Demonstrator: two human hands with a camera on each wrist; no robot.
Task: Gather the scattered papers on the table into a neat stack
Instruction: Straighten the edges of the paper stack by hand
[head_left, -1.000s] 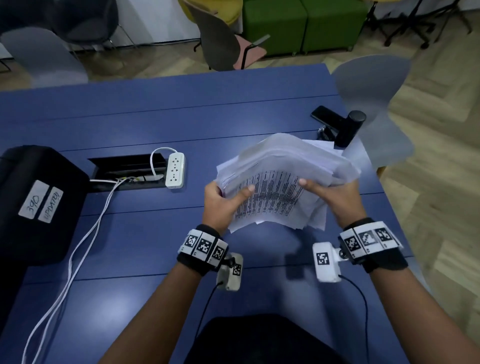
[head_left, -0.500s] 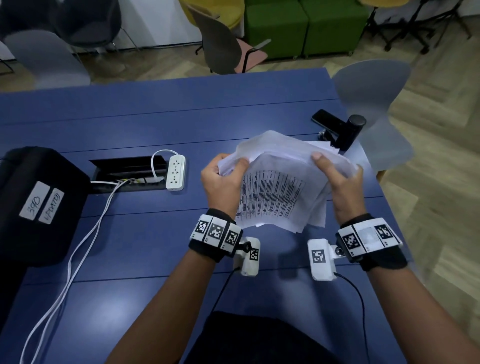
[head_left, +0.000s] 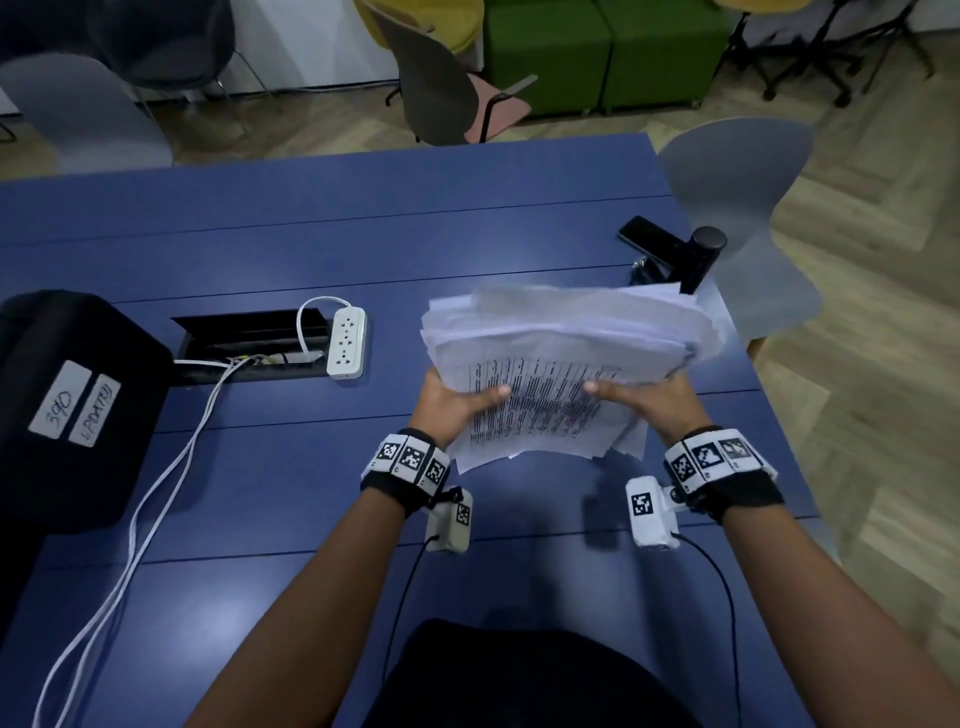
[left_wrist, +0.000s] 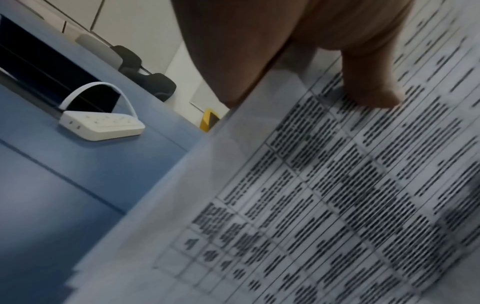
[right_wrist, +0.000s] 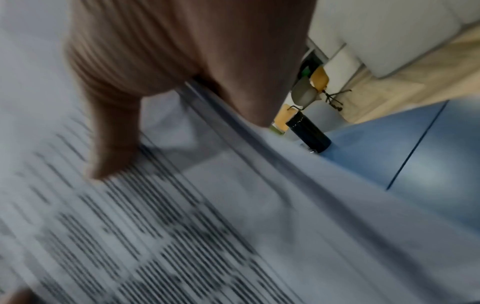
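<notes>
I have the papers (head_left: 561, 358) lifted over the tabletop (head_left: 311, 249), right of the power strip (head_left: 347, 341); my left hand (head_left: 449, 410) and right hand (head_left: 652, 408) each grip a side, thumbs on top

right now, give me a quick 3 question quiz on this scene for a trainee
1. True or false: the paper stack lies flat on the blue table.
2. Which hands hold the stack? A) left only B) right only C) both
3. Fill in: the top sheet facing the camera carries a printed ____.

Key
1. False: the left hand and right hand hold it raised above the table, sheet edges uneven.
2. C: each thumb presses on the printed sheet, one hand at each side.
3. Table, or grid of text; the print is too blurred to read.
</notes>
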